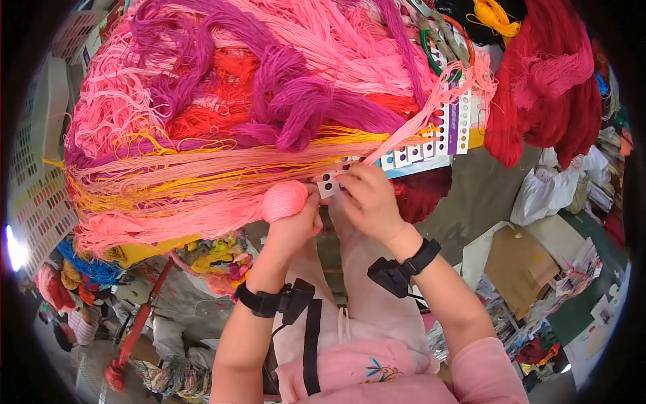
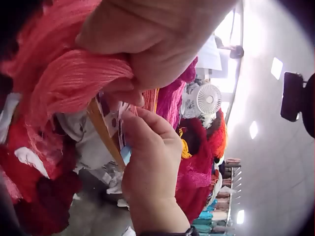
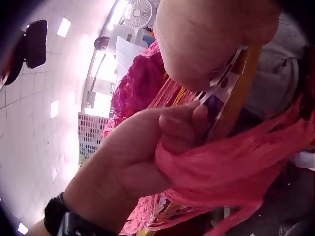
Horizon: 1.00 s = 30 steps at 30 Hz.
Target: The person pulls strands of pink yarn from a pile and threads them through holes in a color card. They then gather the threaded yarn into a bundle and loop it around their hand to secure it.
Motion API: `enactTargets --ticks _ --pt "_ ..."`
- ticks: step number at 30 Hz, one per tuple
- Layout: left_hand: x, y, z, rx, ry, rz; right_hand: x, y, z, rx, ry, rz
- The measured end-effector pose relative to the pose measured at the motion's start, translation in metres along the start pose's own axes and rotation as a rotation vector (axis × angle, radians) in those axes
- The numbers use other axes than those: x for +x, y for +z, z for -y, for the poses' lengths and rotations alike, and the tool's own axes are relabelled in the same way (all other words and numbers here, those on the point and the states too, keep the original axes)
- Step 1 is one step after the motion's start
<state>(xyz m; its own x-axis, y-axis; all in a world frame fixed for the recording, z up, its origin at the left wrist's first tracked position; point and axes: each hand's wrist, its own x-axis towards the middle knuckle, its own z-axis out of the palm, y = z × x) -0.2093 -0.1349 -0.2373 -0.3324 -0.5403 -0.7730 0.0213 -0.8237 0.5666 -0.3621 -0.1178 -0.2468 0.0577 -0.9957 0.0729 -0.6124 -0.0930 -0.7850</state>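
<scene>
My left hand (image 1: 296, 219) curls round a thick coral-pink yarn skein (image 1: 284, 200), which bulges over the thumb side and trails down in the right wrist view (image 3: 231, 167). Between both hands is a small white card with dark round holes (image 1: 328, 185); the left fingertips are at its left edge. My right hand (image 1: 371, 200) pinches the card's right side with thumb and fingers. From behind the right fingers, a pale pink yarn strand (image 1: 410, 128) runs up toward the far right. In the left wrist view the left hand (image 2: 147, 39) partly hides the card.
Pink, purple (image 1: 296, 108), red and yellow yarn is heaped over the table ahead. Hole-punched cards (image 1: 414, 153) lie along its right edge beside a purple-striped strip (image 1: 454, 124). Dark red skeins (image 1: 548, 87) hang at right. A fan (image 2: 205, 99) stands in the background.
</scene>
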Motion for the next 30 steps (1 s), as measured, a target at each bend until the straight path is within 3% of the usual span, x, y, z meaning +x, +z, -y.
enactTargets --ticks 5,10,13,15,17,19,23,25,26,28,29,30 --pt "0.005 0.008 0.002 -0.092 -0.002 -0.023 -0.010 0.002 0.007 -0.092 -0.080 0.112" --pt "0.007 0.009 0.008 -0.039 -0.027 -0.097 -0.002 -0.001 -0.003 0.098 -0.023 0.121" --pt "0.004 -0.008 0.005 0.075 -0.078 -0.024 -0.001 0.000 -0.004 0.117 0.034 0.123" --pt "-0.007 -0.022 -0.005 -0.283 -0.037 -0.091 -0.001 0.000 -0.005 0.121 0.052 0.124" --pt "-0.011 -0.020 -0.012 -0.266 -0.045 -0.141 -0.002 0.002 -0.005 0.093 0.006 0.113" --pt "-0.009 -0.014 -0.013 -0.052 -0.141 -0.122 -0.001 0.003 -0.002 0.100 0.023 0.118" --pt "-0.009 -0.015 -0.011 -0.063 -0.100 -0.136 -0.002 0.001 -0.005 0.092 -0.006 0.126" --pt "-0.016 -0.024 -0.011 -0.310 -0.057 0.047 0.000 0.001 -0.007 0.064 -0.026 0.116" --pt "-0.020 -0.028 -0.014 -0.303 -0.062 0.047 0.000 0.001 -0.007 0.038 -0.047 0.104" --pt "-0.029 -0.028 -0.032 -0.648 -0.121 0.230 0.001 0.003 -0.006 0.128 -0.007 0.087" --pt "-0.025 -0.023 -0.034 -0.645 -0.124 0.229 0.002 0.002 -0.006 0.212 0.028 0.074" --pt "-0.016 -0.014 -0.035 -0.456 -0.169 0.256 0.005 0.000 -0.002 0.212 0.031 0.073"
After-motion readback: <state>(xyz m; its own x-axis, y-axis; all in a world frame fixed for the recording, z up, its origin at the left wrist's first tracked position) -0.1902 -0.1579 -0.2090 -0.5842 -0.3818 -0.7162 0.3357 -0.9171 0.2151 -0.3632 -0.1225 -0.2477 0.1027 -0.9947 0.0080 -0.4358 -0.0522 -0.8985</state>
